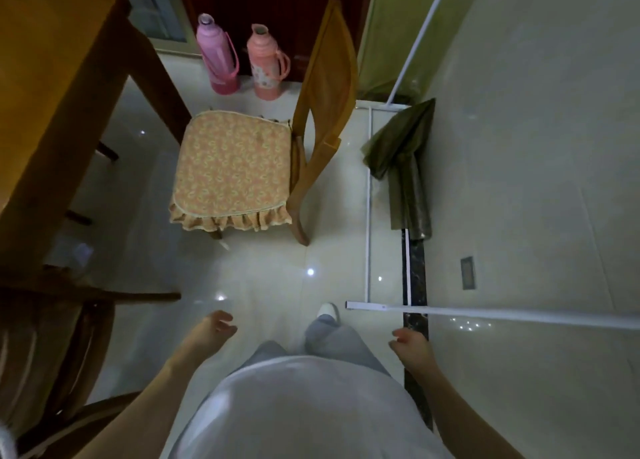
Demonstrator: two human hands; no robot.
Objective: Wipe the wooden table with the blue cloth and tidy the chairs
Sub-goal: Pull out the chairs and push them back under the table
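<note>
Both hands hang free over the floor: the left hand [216, 327] and the right hand [408, 346] each have loosely curled fingers and hold nothing. The blue cloth is nowhere in view, so the wiping cannot be judged from here. The wooden surface [52, 77] fills the upper left, and the chair [325, 88] with its frilled cushion [232, 167] stands just off the surface's near corner, pulled out and turned sideways to it.

The likely job is pushing that chair in, and the risks sit around it. Two flasks, one purple [216, 56] and one pink [265, 65], stand on the floor just beyond the chair; swinging it round carelessly could knock them over. The white rack [369, 199] lies close on the right, and its low bar reaches toward the person's foot, a likely trip. The cushion seems only loosely tied, though the dim view makes that uncertain, and it could slide if the chair is grabbed by the seat. The glossy floor may let the legs skid.
</note>
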